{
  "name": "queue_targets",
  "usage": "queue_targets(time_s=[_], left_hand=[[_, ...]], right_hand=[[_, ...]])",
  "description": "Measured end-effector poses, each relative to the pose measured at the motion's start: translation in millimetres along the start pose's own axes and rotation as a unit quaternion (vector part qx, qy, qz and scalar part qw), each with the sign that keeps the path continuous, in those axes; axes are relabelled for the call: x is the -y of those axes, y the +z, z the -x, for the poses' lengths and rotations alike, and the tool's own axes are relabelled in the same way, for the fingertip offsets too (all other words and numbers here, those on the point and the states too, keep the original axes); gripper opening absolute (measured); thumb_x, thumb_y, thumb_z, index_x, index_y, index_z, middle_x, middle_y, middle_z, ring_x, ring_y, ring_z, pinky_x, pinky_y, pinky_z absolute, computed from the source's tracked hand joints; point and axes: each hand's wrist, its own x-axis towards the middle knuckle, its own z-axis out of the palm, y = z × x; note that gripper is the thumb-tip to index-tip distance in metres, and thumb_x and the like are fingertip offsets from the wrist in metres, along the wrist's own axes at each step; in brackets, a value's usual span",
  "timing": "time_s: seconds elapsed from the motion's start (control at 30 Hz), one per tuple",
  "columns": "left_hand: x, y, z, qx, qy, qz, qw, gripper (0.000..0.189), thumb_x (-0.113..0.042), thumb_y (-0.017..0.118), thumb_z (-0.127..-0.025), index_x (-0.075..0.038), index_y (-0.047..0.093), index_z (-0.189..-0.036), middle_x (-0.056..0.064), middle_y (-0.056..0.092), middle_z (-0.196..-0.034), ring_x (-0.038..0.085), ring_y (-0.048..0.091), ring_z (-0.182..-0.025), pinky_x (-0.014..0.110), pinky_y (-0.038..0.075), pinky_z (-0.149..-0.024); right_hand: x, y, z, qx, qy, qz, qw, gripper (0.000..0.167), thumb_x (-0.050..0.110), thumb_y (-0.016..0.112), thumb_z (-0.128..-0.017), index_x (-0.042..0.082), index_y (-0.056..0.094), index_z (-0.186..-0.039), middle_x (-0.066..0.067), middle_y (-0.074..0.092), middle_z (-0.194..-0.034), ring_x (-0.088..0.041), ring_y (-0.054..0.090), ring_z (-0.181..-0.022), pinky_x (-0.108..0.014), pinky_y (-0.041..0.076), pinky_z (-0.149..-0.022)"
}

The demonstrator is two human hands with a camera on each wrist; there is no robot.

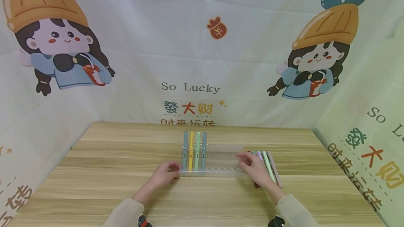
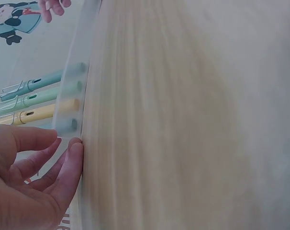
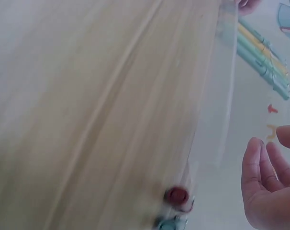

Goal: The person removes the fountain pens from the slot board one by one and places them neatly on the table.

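A clear pen rack with scalloped edges lies on the wooden table. In its left part lie side by side a blue-grey pen, a yellow pen, a light green pen and a second blue-grey pen. My left hand touches the rack's left end with its fingertips; the left wrist view shows them at the front corner. Over the rack's right end hovers my right hand, thumb and fingers apart and nothing between them. It partly hides the loose pens beside the rack.
Right of the rack, several loose pens lie close together, among them a red one, a light green one and a pinkish one. A printed cloth stands behind the table and along both sides.
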Motion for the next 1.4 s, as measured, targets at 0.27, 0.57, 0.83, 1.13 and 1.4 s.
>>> queue_targets(time_s=[0.27, 0.57, 0.83, 1.13, 1.4], left_hand=[[0.8, -0.7, -1.0, 0.002, 0.002, -0.003, 1.0, 0.015, 0.008, 0.055, -0.079, 0.007, 0.056, -0.094, 0.013, 0.055, -0.082, 0.018, 0.054, -0.067, 0.032, 0.05, -0.057], [2.8, -0.5, -1.8, 0.004, 0.005, -0.003, 1.0, 0.016, 0.009, 0.055, -0.078, 0.007, 0.056, -0.094, 0.012, 0.055, -0.082, 0.018, 0.054, -0.067, 0.031, 0.05, -0.057], [3.5, -0.5, -2.0, 0.004, 0.006, -0.001, 1.0, 0.016, 0.009, 0.054, -0.078, 0.007, 0.056, -0.094, 0.012, 0.055, -0.082, 0.018, 0.055, -0.067, 0.031, 0.05, -0.057], [3.4, -0.8, -1.8, 0.01, 0.008, 0.0, 0.9999, 0.016, 0.008, 0.054, -0.078, 0.007, 0.055, -0.095, 0.012, 0.055, -0.082, 0.018, 0.054, -0.067, 0.031, 0.05, -0.056], [3.7, -0.6, -2.1, 0.005, 0.01, -0.003, 0.9999, 0.016, 0.008, 0.055, -0.078, 0.007, 0.056, -0.094, 0.013, 0.055, -0.082, 0.018, 0.055, -0.066, 0.031, 0.05, -0.056]], right_hand=[[14.5, 22.6, -12.1, -0.013, 0.019, -0.057, 0.9981, 0.024, -0.003, 0.055, -0.082, -0.005, 0.057, -0.106, -0.016, 0.059, -0.086, -0.022, 0.057, -0.073, -0.031, 0.051, -0.058], [32.8, 44.9, -20.3, -0.038, 0.008, -0.105, 0.9937, 0.029, -0.009, 0.057, -0.077, -0.007, 0.056, -0.106, -0.022, 0.058, -0.085, -0.022, 0.058, -0.07, -0.035, 0.052, -0.057], [54.4, 60.4, -22.3, -0.041, -0.002, -0.136, 0.9898, 0.034, -0.006, 0.057, -0.079, -0.008, 0.05, -0.112, -0.024, 0.058, -0.091, -0.03, 0.057, -0.08, -0.03, 0.051, -0.063], [36.0, 85.2, -34.2, -0.052, 0.016, -0.124, 0.9908, 0.037, -0.003, 0.059, -0.078, -0.002, 0.05, -0.115, -0.016, 0.059, -0.095, -0.026, 0.056, -0.086, -0.03, 0.049, -0.072], [38.5, 94.0, -37.5, -0.079, 0.027, -0.102, 0.9913, 0.04, -0.002, 0.06, -0.077, 0.001, 0.05, -0.116, -0.014, 0.059, -0.092, -0.025, 0.056, -0.084, -0.029, 0.049, -0.07]])
